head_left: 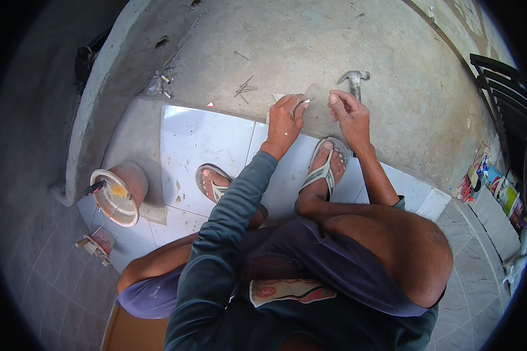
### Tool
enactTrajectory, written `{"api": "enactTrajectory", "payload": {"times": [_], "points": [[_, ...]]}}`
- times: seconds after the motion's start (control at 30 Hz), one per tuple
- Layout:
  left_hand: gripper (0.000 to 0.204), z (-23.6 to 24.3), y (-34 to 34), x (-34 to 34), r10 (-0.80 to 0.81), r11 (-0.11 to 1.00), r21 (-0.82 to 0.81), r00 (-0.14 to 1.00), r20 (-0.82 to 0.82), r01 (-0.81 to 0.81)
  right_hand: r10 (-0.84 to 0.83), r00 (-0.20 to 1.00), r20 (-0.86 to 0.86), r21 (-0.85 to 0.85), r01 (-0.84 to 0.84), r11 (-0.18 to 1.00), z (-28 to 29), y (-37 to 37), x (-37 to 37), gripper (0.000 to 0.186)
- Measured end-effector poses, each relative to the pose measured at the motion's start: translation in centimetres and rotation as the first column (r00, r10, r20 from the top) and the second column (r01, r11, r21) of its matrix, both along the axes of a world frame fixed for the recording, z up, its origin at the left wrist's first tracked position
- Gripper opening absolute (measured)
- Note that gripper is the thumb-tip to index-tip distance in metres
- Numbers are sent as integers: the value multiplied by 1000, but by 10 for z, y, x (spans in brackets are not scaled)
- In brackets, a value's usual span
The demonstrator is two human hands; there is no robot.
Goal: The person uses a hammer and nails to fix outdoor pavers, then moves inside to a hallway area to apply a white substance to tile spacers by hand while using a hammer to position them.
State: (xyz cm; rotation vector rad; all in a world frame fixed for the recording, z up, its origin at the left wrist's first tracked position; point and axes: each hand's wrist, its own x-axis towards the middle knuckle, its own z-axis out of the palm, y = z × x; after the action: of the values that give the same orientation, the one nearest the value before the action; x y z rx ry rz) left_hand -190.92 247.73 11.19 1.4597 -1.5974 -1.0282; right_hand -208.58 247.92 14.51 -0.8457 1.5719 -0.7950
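My left hand (284,124) is closed, thumb against fingers, over the concrete floor (298,47) just past the tile edge. A small thin piece with a bright, pale tip (309,100) sticks out of its pinch; its kind is unclear. To the right, my right hand (352,120) is curled, its thumb and fingertips close together. What it holds, if anything, is too small to tell. A claw hammer (355,82) lies just beyond the right hand, its lower handle hidden behind it. Beside my left hand lies a pale scrap (277,97), partly covered.
Several loose nails (245,88) lie on the concrete. White tiles (205,137) run under my sandalled feet (328,164). At left stand a bucket (137,181) and a smaller container (103,241) beside a low curved wall (102,88). Packets (503,190) and a black rack (503,93) are at right.
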Motion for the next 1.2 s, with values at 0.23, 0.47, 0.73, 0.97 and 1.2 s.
{"api": "enactTrajectory", "payload": {"times": [0.23,0.47,0.73,0.97,1.2], "points": [[16,-19,-5,29,151,982,108,986,66,-158,195,567,-800,48,-264,963,-43,23,-51,51],[15,-12,-18,43,245,919,304,968,59,-251,149,779,-609,129,-88,988,-26,25,-43,40],[10,-31,-21,29,130,983,120,988,82,-140,285,957,-61,214,-266,940,42,1,-12,44],[11,-60,-17,25,93,995,-45,986,140,-88,424,860,-285,119,-407,906,41,4,12,42],[10,-67,-13,23,112,990,-101,985,133,-99,403,860,-314,123,-384,915,32,15,13,44]]}}
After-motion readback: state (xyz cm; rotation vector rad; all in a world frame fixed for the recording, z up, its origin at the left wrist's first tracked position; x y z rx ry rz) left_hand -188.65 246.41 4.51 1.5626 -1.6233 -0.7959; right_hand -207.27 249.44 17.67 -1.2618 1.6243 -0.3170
